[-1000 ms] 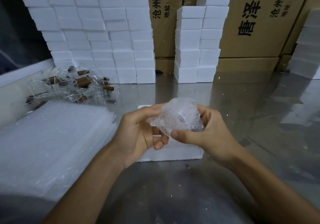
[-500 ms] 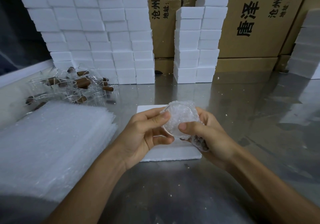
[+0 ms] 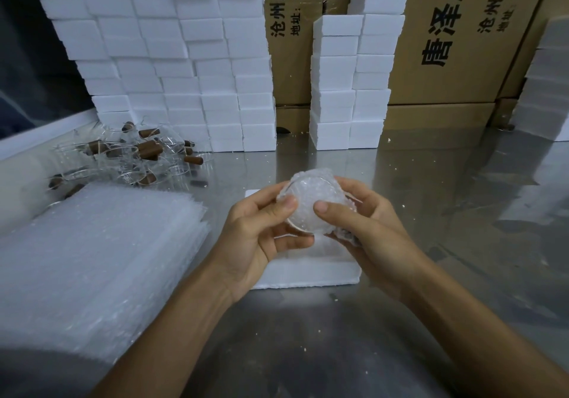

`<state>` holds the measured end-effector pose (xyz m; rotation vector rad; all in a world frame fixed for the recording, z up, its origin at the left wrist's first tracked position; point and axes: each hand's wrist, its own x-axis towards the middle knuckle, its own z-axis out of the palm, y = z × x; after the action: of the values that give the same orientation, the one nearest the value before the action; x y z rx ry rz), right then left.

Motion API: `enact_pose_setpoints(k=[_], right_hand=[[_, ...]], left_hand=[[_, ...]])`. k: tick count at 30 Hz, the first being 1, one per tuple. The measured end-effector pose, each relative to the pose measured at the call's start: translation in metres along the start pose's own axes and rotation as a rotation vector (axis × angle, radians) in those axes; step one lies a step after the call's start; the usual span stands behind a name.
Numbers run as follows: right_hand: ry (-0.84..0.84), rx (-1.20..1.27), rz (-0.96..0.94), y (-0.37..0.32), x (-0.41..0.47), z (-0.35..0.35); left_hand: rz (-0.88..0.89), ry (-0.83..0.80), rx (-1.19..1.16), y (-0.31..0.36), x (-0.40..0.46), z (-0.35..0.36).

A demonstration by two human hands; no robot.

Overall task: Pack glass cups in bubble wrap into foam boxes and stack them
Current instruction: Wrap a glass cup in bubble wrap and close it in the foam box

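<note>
Wrapping step, judged not finished — best to keep the bubble wrap tight round the glass cup (image 3: 311, 206), tuck the loose end under, then lower it into the open foam box (image 3: 308, 270) on the worktop (image 3: 431, 243). Left hand (image 3: 261, 231) and right hand (image 3: 363, 222) both curl round the cup, thumbs pressing its wrapped face — it sits between the two grips, just above the box.

The foam box (image 3: 308, 271) lies mostly hidden beneath the left hand (image 3: 255, 234) and right hand (image 3: 366, 228), and the glass cup (image 3: 308, 206) shows only dimly through its bubble wrap. At twelve o'clock the cardboard cartons (image 3: 455, 43) lose their lettering at the top edge. At three o'clock a foam stack (image 3: 548, 83) is blurred and cut off.
</note>
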<state>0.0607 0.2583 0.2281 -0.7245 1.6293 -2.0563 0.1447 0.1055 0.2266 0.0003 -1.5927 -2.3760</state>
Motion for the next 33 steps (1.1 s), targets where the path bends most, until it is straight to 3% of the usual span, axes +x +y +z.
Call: enact_pose_setpoints(k=[4, 14, 22, 30, 33], right_hand=[[0.049, 0.078, -0.006, -0.003, -0.001, -0.001], [-0.252, -0.096, -0.051, -0.005, -0.005, -0.009], [-0.186, -0.708, -0.179, -0.011, -0.008, -0.015], [-0.16, -0.89, -0.469, -0.011, -0.004, -0.026], [-0.167, -0.975, -0.561, -0.008, -0.001, -0.029]], left_hand=[[0.012, -0.049, -0.016, -0.002, 0.0, 0.0], [0.045, -0.238, 0.199, 0.011, -0.003, -0.015], [0.073, -0.248, 0.553, 0.017, -0.006, -0.026], [0.204, -0.195, 0.72, 0.014, -0.006, -0.02], [0.298, -0.14, 0.881, 0.012, -0.006, -0.019]])
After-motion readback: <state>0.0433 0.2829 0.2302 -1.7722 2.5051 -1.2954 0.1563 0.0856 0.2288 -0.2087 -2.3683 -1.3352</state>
